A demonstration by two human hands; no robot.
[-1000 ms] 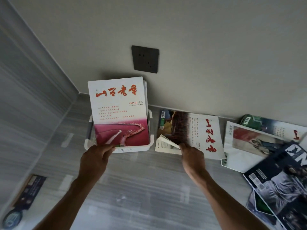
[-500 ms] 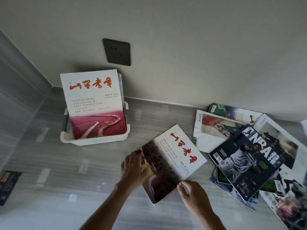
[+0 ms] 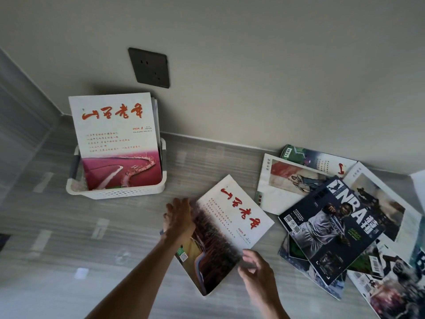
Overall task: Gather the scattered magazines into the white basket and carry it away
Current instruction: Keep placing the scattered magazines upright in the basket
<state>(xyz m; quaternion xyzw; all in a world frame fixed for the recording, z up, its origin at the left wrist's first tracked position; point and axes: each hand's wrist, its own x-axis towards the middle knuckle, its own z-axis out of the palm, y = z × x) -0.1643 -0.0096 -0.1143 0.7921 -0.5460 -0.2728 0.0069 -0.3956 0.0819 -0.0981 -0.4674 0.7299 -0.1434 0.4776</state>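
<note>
Change: one second ago the left hand (image 3: 180,218) was at the white basket (image 3: 119,192) and the right hand (image 3: 256,270) touched a magazine near the wall; now both hands are on that red-title magazine (image 3: 230,229), which has come away from the wall toward the near edge of the floor.
Left hand: fingers spread wide, lying flat on the magazine's left edge.
Right hand: half curled at the magazine's lower right corner; whether it really pinches the cover cannot be told.
Basket: stands by the wall, below the dark socket (image 3: 150,67), with a red-and-white magazine (image 3: 117,143) upright inside.
Remaining: a loose pile of magazines (image 3: 338,226) lies at the right, well apart from the basket.
Meaning: probably this magazine goes to the basket next; the task is far from finished.
</note>
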